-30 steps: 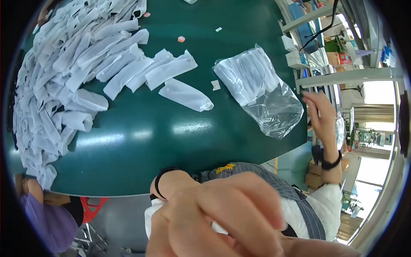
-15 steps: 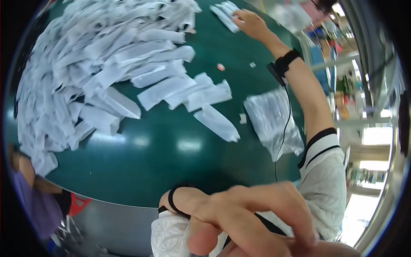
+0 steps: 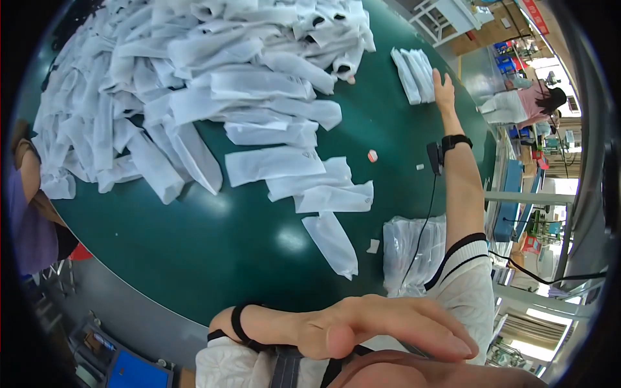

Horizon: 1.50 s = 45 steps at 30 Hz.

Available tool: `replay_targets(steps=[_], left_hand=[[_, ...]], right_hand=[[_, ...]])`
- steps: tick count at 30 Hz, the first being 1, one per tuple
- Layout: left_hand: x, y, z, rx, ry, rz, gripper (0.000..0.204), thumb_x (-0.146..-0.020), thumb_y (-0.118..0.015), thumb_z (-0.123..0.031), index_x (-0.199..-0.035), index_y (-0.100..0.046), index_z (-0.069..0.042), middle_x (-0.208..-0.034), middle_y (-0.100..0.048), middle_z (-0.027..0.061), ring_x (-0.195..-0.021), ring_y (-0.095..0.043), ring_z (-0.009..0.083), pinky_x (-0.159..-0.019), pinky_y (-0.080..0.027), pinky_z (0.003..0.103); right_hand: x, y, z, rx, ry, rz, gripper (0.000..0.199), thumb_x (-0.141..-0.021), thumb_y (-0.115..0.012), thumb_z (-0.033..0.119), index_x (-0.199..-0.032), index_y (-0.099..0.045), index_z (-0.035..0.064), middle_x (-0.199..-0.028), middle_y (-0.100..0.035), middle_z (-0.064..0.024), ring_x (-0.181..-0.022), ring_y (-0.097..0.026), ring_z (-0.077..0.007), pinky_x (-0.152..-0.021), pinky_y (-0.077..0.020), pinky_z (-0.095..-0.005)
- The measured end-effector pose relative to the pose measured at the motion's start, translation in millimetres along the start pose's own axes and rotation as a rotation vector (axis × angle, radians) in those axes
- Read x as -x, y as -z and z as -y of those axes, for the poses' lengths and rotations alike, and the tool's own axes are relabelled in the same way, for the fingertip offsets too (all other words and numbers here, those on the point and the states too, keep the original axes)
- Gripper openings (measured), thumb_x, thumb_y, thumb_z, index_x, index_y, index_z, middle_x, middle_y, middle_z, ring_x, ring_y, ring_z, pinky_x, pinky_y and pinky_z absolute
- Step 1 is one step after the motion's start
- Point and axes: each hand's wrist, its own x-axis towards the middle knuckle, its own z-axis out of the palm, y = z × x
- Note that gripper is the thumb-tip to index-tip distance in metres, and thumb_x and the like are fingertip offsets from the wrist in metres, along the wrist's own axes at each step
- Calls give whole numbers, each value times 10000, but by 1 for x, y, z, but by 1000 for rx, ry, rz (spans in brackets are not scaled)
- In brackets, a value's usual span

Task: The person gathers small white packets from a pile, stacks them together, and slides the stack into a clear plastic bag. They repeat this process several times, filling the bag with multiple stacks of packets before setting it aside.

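At nine o'clock in the view, a co-worker's purple sleeve (image 3: pixel 29 226) borders the green surface (image 3: pixel 187 258). Next, between ten and twelve o'clock, comes a large heap of white sleeve-like pieces (image 3: pixel 181 77), long and flat, overlapping in many layers. From its right side a short run of overlapping pieces reaches the middle. One loose white piece (image 3: pixel 330 246) lies below that run, between five and six o'clock, slanting down to the right. An orange-and-white scrap (image 3: pixel 372 156) sits toward two o'clock, and a small white scrap (image 3: pixel 373 246) toward four.

At five o'clock the left hand (image 3: pixel 381 323) is raised close to the camera, its thumb apart from its loosely curved fingers. Beyond it, at four o'clock, lies a clear plastic bag (image 3: pixel 414 249) of white pieces, a black cord (image 3: pixel 424 229) crossing it. Toward one o'clock lies a small white bundle (image 3: pixel 413 76). The right hand (image 3: pixel 444 90), fingers spread, is at its right edge; whether they touch is hard to tell. Just past two o'clock a person in a pink top (image 3: pixel 532 103) stands in the background.
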Motion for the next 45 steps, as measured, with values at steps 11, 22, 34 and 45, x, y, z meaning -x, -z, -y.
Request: replay_targets(steps=[11,22,34,45], left_hand=[[-30,-6,0,9,-341,-90,706,-1047,-231,-466,-939,-692,57,-979,-612,308,-856,-607,400,-880,-502,428],[13,14,11,302,262,250,707,-1027,-248,-506,-1114,-631,82,-1150,-578,323,-1032,-587,411,-928,-454,460],[45,-81,23,363,286,-76,738,-1001,-278,-533,-1110,-610,116,-1144,-575,308,-1011,-610,369,-878,-477,409],[36,-45,-10,-242,798,539,508,-1041,-337,-393,-1139,-589,36,-1109,-639,202,-926,-642,318,-836,-486,414]], right_hand=[[-17,-21,1,161,267,237,840,-827,-606,607,-1359,-461,-26,-1366,-470,-297,-1305,-415,-419,-1072,-359,-446],[155,-14,116,291,361,235,768,-788,-658,503,-1324,-429,3,-1232,-453,-313,-1131,-473,-476,-985,-424,-512],[287,51,159,241,397,363,785,-800,-695,375,-1394,-343,1,-1317,-391,-323,-1188,-430,-481,-1013,-417,-481],[352,51,182,124,246,364,889,-748,-732,402,-1432,-315,17,-1341,-379,-327,-1232,-401,-470,-1003,-418,-500]])
